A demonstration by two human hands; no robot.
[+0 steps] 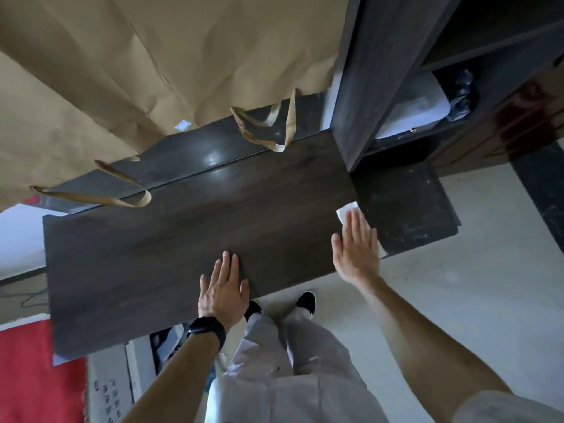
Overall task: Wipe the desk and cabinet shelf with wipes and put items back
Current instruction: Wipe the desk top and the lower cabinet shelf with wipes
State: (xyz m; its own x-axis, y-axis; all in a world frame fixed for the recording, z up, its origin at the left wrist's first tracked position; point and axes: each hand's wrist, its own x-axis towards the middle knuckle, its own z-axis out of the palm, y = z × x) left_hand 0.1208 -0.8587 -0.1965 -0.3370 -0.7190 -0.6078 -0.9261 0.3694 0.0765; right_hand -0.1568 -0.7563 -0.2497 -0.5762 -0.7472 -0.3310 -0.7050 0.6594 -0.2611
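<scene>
— Where is the wipe (346,212)?
— Under the flat right hand (356,248), at the right end of the desk (183,239). It looks thin and soft; better press its middle. The left hand (224,288) rests open, empty.

Open surface runs across the middle and left of the bench (183,239). Paper bags (152,56) block the back, with handles (268,129) drooping over the rear ledge (189,160). A cabinet post (366,87) stands at the right rear. The left hand (224,290) lies flat at the front edge. The right hand (357,248) lies flat on a wipe (346,210) near the right end.
</scene>
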